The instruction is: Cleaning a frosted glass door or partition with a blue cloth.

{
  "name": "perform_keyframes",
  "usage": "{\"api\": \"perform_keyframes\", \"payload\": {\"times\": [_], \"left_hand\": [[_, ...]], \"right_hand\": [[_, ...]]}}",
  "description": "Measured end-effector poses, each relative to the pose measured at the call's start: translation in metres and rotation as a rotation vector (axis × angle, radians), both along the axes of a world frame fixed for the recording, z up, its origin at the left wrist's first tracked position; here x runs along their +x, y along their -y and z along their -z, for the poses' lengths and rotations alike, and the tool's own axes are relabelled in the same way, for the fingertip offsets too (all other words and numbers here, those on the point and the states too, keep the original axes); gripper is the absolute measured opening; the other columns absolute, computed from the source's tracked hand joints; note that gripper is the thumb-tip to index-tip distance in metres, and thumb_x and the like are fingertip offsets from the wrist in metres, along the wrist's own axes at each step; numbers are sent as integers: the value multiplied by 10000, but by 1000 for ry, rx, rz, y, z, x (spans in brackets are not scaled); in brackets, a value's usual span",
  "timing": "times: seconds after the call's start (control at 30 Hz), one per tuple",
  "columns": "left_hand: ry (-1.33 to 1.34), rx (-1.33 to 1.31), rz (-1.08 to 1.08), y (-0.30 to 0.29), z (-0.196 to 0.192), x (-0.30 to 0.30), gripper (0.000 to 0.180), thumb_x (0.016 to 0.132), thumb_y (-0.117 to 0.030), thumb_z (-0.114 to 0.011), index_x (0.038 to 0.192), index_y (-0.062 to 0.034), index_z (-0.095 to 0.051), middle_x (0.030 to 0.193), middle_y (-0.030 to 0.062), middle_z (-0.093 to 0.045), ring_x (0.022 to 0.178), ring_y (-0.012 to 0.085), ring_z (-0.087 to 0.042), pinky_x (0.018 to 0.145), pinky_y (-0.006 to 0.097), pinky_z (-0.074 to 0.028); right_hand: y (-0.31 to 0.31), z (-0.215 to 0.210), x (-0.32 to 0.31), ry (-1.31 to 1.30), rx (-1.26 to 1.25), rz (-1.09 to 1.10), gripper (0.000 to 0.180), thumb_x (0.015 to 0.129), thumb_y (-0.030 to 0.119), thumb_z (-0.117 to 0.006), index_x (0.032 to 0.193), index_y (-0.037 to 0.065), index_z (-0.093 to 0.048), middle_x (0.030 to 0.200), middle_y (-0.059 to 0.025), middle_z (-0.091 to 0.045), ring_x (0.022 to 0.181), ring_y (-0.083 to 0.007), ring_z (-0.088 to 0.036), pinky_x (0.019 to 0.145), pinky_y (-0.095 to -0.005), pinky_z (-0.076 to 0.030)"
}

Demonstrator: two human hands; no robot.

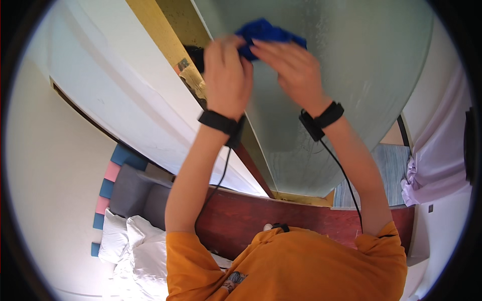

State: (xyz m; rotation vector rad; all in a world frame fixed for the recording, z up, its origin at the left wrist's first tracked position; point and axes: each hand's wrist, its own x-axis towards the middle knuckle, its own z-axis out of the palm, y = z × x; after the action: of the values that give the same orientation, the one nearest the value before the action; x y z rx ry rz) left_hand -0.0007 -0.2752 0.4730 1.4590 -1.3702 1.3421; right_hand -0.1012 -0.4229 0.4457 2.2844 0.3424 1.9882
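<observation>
Both arms reach up in front of a large pale-green, cloudy glass panel [341,105]. A crumpled blue cloth [268,31] is bunched between my hands near the top of the view. My left hand [228,75] has its fingers closed on the cloth's left end, beside the panel's frame edge. With its fingers bent over the lower right part of the cloth, my right hand [296,67] grips it too. The fingertips are slightly blurred and partly hidden by the cloth. Whether the cloth touches the glass I cannot tell.
Left of the glass runs a yellowish frame post [150,25] with a worn, peeling patch. A white curtain [125,100] hangs beyond it. Below are a dark red wooden floor [226,210], a grey sofa [133,190] and white bedding [143,236]. A lilac curtain [437,145] hangs at right.
</observation>
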Motion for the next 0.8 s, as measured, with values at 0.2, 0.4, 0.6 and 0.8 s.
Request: {"api": "perform_keyframes", "payload": {"times": [0.2, 0.4, 0.6, 0.8], "left_hand": [[233, -49, -146, 3, -89, 13, 350, 778, -14, -720, 1119, -9, -640, 1068, 162, -645, 980, 334, -645, 830, 407, -547], [251, 18, -166, 2, -109, 13, 305, 786, 103, -607, 1084, 40, -602, 1144, 222, -594, 1046, 431, -562, 927, 484, -476], [226, 63, -275, -1, -97, 7, 233, 786, 78, -622, 1007, 21, -574, 1026, 216, -581, 1025, 410, -569, 902, 459, -492], [327, 258, -523, -3, -86, 9, 217, 755, 45, -668, 953, 8, -586, 950, 174, -607, 978, 330, -615, 872, 367, -530]], "right_hand": [[1, -83, 22, 190, -131, -53, 434, 750, -64, -638, 1124, 120, -761, 1084, -58, -759, 964, -265, -717, 823, -355, -562], [-21, -94, 23, 96, 49, -141, 458, 804, -112, -573, 1231, 8, -691, 1213, -144, -724, 1133, -319, -683, 949, -381, -565], [-35, -80, 19, 0, 69, -48, 477, 790, -117, -576, 1231, 19, -696, 1207, -148, -723, 1101, -318, -693, 937, -390, -564], [-25, -31, 52, 30, 97, 54, 458, 720, -152, -624, 1097, 82, -735, 961, -69, -743, 841, -305, -688, 685, -371, -527]]}}
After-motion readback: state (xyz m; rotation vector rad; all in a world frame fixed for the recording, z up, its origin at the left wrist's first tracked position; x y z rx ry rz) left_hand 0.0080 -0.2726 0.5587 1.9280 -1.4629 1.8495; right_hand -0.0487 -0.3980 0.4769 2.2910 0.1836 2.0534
